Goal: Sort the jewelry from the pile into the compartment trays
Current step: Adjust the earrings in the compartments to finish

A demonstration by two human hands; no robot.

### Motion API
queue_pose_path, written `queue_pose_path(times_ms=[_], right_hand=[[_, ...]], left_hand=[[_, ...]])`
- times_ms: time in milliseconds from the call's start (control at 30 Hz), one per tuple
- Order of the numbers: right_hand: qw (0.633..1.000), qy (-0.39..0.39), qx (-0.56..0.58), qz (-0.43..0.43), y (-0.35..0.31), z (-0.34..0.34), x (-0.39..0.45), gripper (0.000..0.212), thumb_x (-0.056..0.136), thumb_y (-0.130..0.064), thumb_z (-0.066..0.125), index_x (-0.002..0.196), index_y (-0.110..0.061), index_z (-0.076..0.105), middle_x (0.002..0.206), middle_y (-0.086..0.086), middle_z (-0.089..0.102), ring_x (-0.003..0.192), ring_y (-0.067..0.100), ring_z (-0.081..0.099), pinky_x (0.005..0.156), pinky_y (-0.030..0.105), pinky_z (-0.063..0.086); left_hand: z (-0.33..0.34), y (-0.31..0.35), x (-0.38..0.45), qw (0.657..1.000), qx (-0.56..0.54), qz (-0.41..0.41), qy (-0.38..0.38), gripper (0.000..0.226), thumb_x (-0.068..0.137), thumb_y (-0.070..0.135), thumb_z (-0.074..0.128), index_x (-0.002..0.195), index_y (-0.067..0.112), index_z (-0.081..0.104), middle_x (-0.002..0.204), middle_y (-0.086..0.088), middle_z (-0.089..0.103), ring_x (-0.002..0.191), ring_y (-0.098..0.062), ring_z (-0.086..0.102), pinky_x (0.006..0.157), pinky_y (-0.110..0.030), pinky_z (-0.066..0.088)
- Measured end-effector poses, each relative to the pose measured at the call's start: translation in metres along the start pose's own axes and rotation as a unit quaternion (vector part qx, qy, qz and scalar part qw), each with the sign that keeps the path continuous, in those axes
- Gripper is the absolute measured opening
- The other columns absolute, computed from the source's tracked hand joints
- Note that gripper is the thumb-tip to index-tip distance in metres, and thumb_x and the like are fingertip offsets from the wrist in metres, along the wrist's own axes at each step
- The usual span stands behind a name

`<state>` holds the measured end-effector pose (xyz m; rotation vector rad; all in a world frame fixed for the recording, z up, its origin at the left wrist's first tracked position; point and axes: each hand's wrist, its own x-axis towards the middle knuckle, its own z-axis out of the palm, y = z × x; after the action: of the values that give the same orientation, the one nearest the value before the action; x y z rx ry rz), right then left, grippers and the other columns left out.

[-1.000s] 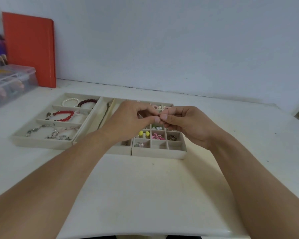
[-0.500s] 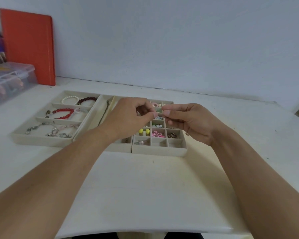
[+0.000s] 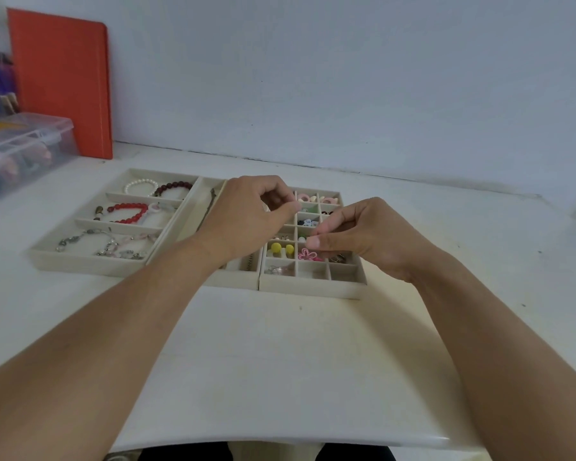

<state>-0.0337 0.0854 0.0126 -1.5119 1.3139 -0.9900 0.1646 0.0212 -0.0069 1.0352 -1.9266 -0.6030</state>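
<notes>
Hovering over the grid tray (image 3: 313, 289): left hand (image 3: 246, 217) and right hand (image 3: 363, 237), fingertips pinched; held things too small to tell.

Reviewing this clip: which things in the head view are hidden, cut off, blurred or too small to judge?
- Anything pinched by the left hand or right hand: too small, covered by fingertips.
- Middle cells of the beige small-grid tray: hidden behind both hands.
- Narrow beige long-slot tray: mostly behind the left wrist.
- Clear plastic lidded box: blurred, cut by the left edge.
</notes>
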Motion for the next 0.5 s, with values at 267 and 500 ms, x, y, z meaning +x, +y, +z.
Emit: queue_pose_path(times_ms=[267, 500], right_hand=[[0.996, 0.002, -0.086, -0.037, -0.0062, 0.0046, -0.0019, 0.019, 0.073, -0.014, 0.088, 0.086, -0.003, 0.079, 0.084, 0.013, 0.077, 0.084, 0.032, 0.075, 0.091, 0.046, 0.059], [0.981, 0.013, -0.179, -0.074, -0.005, 0.0079, -0.0025, 0.018, 0.07, -0.032, 0.089, 0.076, -0.016, 0.082, 0.058, -0.01, 0.069, 0.048, 0.005, 0.056, 0.056, 0.015, 0.046]], left_hand=[[0.0003, -0.0011, 0.0009, 1.0, 0.007, 0.0, 0.008, 0.007, 0.086, 0.026, 0.076, 0.082, 0.02, 0.074, 0.076, 0.007, 0.07, 0.054, 0.007, 0.052, 0.055, -0.006, 0.039], [0.0004, -0.0017, 0.0011, 1.0, 0.008, 0.002, 0.008, 0.008, 0.086, 0.028, 0.076, 0.081, 0.021, 0.074, 0.077, 0.008, 0.071, 0.055, 0.006, 0.052, 0.055, -0.005, 0.036]])
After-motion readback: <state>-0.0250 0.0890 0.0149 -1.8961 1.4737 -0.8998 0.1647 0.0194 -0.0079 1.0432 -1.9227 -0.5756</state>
